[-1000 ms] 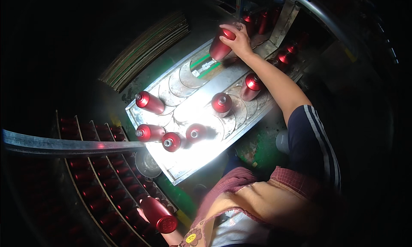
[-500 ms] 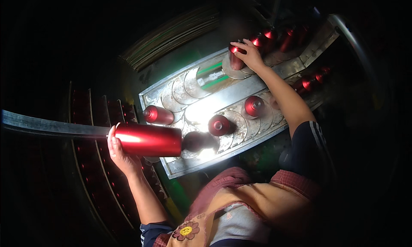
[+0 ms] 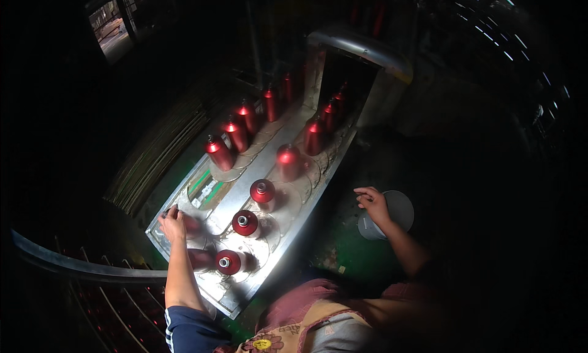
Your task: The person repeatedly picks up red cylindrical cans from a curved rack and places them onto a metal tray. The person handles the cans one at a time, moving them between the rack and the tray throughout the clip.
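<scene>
At the left end of a metal conveyor (image 3: 236,197), my left hand (image 3: 173,224) is closed around the top of a red metal bottle (image 3: 192,227), whose body is blurred. Another red bottle (image 3: 199,259) is partly covered by my left forearm. Close by, a red bottle (image 3: 228,262) with a pale open neck stands on the near lane, followed by a second bottle (image 3: 245,223) and a third bottle (image 3: 263,192). Away from the conveyor, my right hand (image 3: 375,207) is empty, its fingers loosely bent and apart, above a pale round bucket (image 3: 401,212).
Several red bottles (image 3: 231,132) stand along the far lane. The near lane runs into a dark metal-framed tunnel (image 3: 361,49). A curved metal rail (image 3: 79,266) crosses the lower left above racks (image 3: 116,304) of red items. Long thin strips (image 3: 159,151) lie behind the conveyor.
The view has turned toward the tunnel. My left hand has gone from holding a bottle sideways in the air to the conveyor's end. My right hand has let go of a bottle and drawn back.
</scene>
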Motion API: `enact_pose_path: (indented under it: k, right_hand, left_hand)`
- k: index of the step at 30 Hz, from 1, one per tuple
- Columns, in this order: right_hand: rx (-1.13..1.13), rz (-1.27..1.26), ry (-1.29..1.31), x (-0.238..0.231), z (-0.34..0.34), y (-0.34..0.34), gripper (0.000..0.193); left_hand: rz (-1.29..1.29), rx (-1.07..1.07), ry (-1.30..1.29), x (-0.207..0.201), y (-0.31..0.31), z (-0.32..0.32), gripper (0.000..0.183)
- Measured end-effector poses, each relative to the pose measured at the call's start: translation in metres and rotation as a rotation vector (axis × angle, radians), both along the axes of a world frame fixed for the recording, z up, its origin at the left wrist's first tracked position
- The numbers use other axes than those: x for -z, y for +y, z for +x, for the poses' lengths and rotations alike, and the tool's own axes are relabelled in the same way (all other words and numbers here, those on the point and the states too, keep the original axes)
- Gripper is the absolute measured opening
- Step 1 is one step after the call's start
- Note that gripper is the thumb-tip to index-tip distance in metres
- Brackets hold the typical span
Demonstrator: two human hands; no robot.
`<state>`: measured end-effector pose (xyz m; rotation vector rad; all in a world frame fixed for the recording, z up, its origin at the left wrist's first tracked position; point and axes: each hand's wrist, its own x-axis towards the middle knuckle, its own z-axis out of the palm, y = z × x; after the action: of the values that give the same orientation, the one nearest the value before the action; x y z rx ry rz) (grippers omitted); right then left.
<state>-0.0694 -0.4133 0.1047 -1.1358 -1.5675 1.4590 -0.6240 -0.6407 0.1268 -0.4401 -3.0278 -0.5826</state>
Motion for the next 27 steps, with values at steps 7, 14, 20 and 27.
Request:
enact_pose_path:
  k: [7,14,20,27]
  right_hand:
    - [0.253,-0.007,0.036,-0.007,0.038,-0.135,0.026]
    - [-0.027,-0.092,0.123,-0.023,0.017,-0.156,0.025]
    - [-0.598,-0.285,0.226,-0.007,-0.041,-0.208,0.028]
    - [-0.996,-0.277,0.178,-0.016,-0.063,-0.328,0.024]
  left_hand:
    - [0.338,0.148,0.077,-0.009,-0.085,-0.011,0.054]
    - [1.165,0.401,-0.251,-0.046,-0.174,0.143,0.027]
    - [1.108,0.07,-0.489,-0.029,-0.249,0.281,0.02]
    - [1.264,-0.121,-0.472,-0.062,-0.368,0.398,0.016]
